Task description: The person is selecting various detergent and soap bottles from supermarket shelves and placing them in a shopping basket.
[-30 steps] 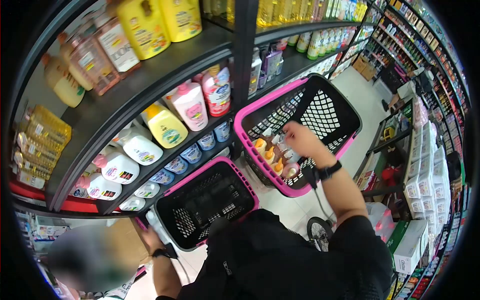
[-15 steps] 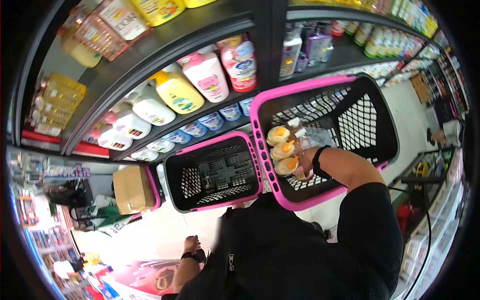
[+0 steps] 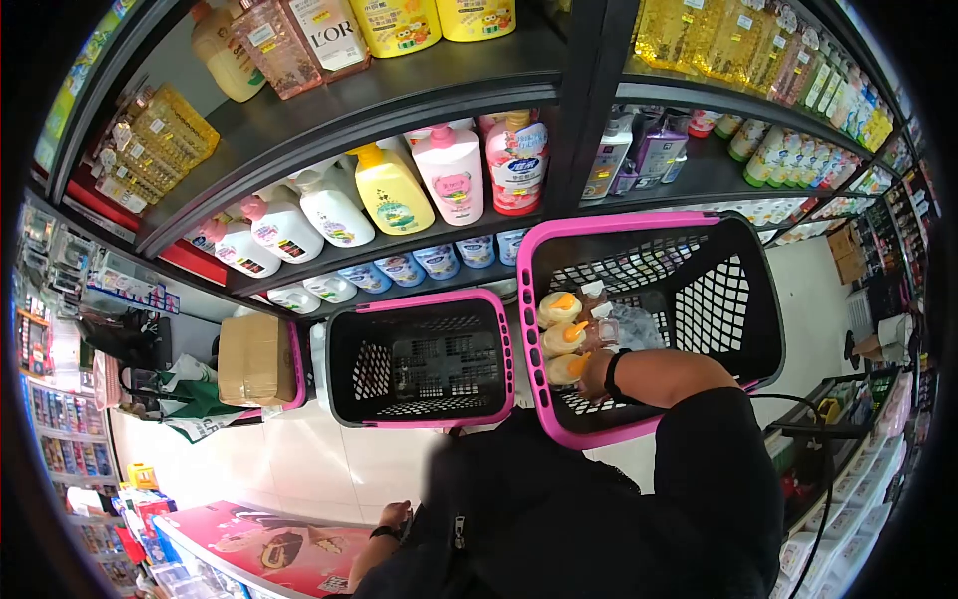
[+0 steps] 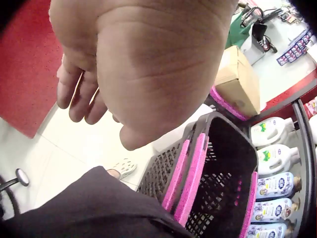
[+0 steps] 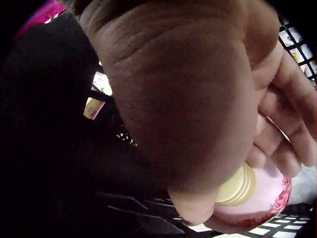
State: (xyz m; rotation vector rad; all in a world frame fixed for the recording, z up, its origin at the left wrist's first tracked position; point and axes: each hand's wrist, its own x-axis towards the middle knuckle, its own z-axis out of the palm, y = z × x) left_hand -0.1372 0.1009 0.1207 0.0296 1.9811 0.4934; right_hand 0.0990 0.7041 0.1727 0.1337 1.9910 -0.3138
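Note:
Down inside the larger pink-rimmed basket (image 3: 534,399), the right hand (image 3: 597,377) is beside cream bottles (image 3: 559,339) with orange tops. In the right wrist view, that hand (image 5: 188,99) has its thumb and bent fingers around the yellow cap (image 5: 240,187) of a pink bottle (image 5: 265,198); the exact contact is partly hidden. Brownish bottles (image 3: 599,317) and clear plastic (image 3: 641,327) lie near it. The left hand (image 3: 395,516) hangs low beside the body; in the left wrist view it (image 4: 148,64) is relaxed and holds nothing.
A second black basket (image 3: 419,411) with a pink rim stands left of the larger one. Shelves (image 3: 399,100) of bottles rise behind both. A cardboard box (image 3: 257,361) is at the left, and a red-pink display surface (image 3: 269,549) lies lower left.
The left hand has moved away from the smaller basket's far side toward the body. The right hand has shifted from the basket's middle toward its near edge, by the pink bottle. The head view has turned.

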